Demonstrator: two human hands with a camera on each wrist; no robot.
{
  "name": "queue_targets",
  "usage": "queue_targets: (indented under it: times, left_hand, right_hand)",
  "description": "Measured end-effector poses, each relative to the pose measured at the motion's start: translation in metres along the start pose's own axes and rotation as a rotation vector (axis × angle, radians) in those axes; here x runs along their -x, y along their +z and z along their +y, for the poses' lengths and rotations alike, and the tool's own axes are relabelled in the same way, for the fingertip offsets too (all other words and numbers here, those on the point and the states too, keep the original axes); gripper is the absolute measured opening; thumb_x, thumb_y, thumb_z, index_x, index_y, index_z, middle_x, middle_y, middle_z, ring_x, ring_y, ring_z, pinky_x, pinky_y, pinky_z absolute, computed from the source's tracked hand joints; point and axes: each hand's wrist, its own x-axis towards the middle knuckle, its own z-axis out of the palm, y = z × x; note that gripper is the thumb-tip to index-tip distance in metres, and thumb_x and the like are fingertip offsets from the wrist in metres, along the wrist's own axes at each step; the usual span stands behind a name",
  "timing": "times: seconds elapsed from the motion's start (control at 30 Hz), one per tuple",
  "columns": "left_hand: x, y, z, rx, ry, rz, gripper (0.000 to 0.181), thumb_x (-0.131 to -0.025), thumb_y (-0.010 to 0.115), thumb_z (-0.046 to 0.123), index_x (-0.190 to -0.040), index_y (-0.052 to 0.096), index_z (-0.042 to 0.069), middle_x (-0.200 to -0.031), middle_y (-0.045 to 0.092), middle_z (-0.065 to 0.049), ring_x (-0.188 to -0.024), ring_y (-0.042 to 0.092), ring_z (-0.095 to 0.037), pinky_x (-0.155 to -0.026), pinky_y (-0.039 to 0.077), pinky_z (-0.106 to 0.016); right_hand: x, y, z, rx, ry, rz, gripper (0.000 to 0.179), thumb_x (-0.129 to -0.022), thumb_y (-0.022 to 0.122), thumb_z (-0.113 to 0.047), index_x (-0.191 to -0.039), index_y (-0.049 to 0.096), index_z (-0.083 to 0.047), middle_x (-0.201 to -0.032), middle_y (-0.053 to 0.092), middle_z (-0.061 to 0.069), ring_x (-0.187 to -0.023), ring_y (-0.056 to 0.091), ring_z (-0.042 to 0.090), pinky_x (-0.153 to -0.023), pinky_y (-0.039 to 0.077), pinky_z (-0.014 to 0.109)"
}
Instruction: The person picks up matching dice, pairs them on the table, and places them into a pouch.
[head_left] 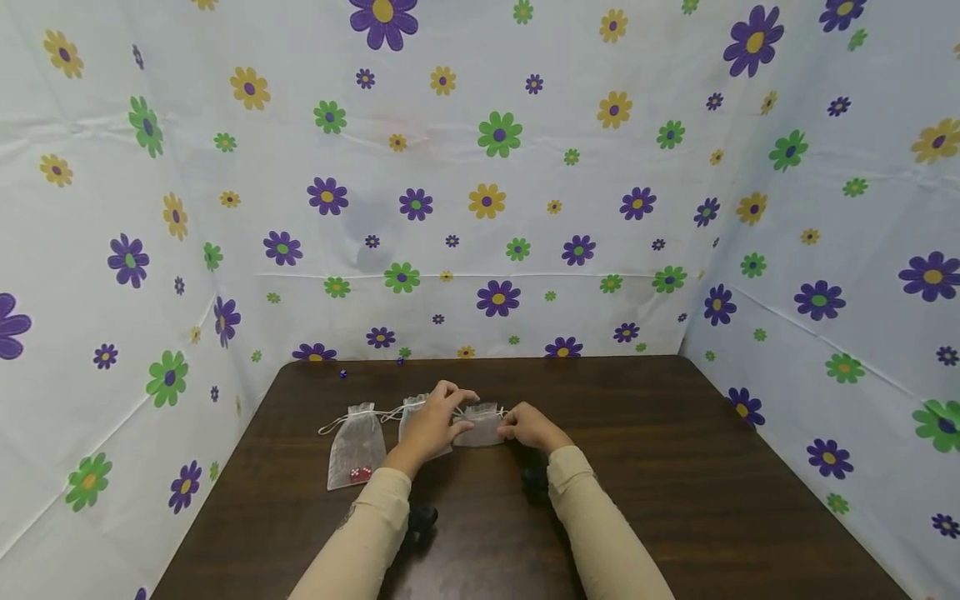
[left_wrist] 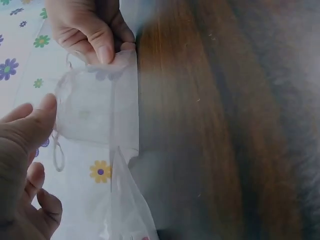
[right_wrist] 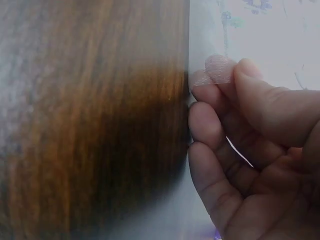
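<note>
A sheer white drawstring pouch [head_left: 482,432] lies flat near the table's middle, drawcords at its upper end. My right hand [head_left: 534,427] pinches its right edge between thumb and fingers; the mesh shows over the fingertips [right_wrist: 217,67] in the right wrist view. At the pouch's left side is my left hand [head_left: 433,427], thumb and fingers spread apart with nothing held between them. Under the left hand, a second pouch [head_left: 408,410] is mostly hidden. Farther left lies a third pouch [head_left: 357,442] with red dice [head_left: 361,474] at its bottom.
Two small dark blue dice, one die [head_left: 343,373] at the back left and another die [head_left: 400,361] by the rear edge, sit on the brown wooden table [head_left: 637,467]. Flower-printed white cloth [head_left: 480,167] hangs behind and at both sides.
</note>
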Motion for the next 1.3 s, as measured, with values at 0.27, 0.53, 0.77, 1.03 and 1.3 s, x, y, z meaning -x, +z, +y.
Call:
queue_targets:
  times: [0.27, 0.53, 0.77, 1.03, 1.3]
  left_hand:
    - [0.000, -0.004, -0.003, -0.073, 0.053, -0.089, 0.021, -0.088, 0.081, 0.024, -0.109, 0.076, 0.020, -0.113, 0.054, -0.001, -0.098, 0.051, -0.019, -0.076, 0.049, -0.037]
    - [0.001, -0.008, -0.015, -0.190, 0.065, -0.116, 0.012, -0.089, 0.080, 0.024, -0.090, 0.069, 0.018, -0.104, 0.063, 0.002, -0.093, 0.056, -0.018, -0.075, 0.050, -0.036]
    - [0.000, -0.006, -0.016, -0.246, 0.142, -0.067, 0.013, -0.090, 0.079, 0.023, -0.086, 0.066, 0.020, -0.102, 0.063, 0.002, -0.086, 0.053, -0.016, -0.072, 0.048, -0.034]
    - [-0.003, -0.002, -0.011, -0.287, 0.174, -0.045, 0.013, -0.090, 0.078, 0.025, -0.086, 0.066, 0.023, -0.102, 0.062, 0.005, -0.087, 0.052, -0.014, -0.073, 0.048, -0.033]
    - [0.000, -0.003, -0.008, -0.295, 0.225, -0.026, 0.011, -0.091, 0.078, 0.029, -0.091, 0.071, 0.021, -0.101, 0.062, 0.004, -0.087, 0.053, -0.014, -0.073, 0.048, -0.032]
  right_hand:
    - [-0.002, 0.006, 0.000, 0.025, -0.023, 0.015, 0.009, -0.094, 0.073, -0.007, -0.089, 0.079, -0.004, -0.088, 0.073, 0.003, -0.081, 0.058, 0.013, -0.083, 0.052, 0.036]
    - [0.000, 0.003, 0.000, 0.028, -0.060, 0.011, 0.015, -0.093, 0.074, -0.009, -0.080, 0.078, -0.003, -0.077, 0.066, 0.000, -0.070, 0.049, 0.011, -0.067, 0.041, 0.026]
    - [0.000, -0.005, -0.006, -0.001, -0.156, 0.014, 0.015, -0.090, 0.076, -0.003, -0.103, 0.068, -0.001, -0.100, 0.066, 0.010, -0.088, 0.057, 0.021, -0.082, 0.051, 0.036]
    - [-0.005, -0.007, -0.019, 0.073, -0.457, 0.073, 0.033, -0.089, 0.077, -0.004, -0.119, 0.064, -0.006, -0.142, 0.043, 0.021, -0.131, 0.039, 0.042, -0.104, 0.039, 0.060]
    - [-0.006, 0.002, -0.013, 0.154, -0.541, 0.212, 0.006, -0.092, 0.072, -0.005, -0.088, 0.073, -0.010, -0.095, 0.071, 0.003, -0.086, 0.065, 0.016, -0.076, 0.055, 0.030]
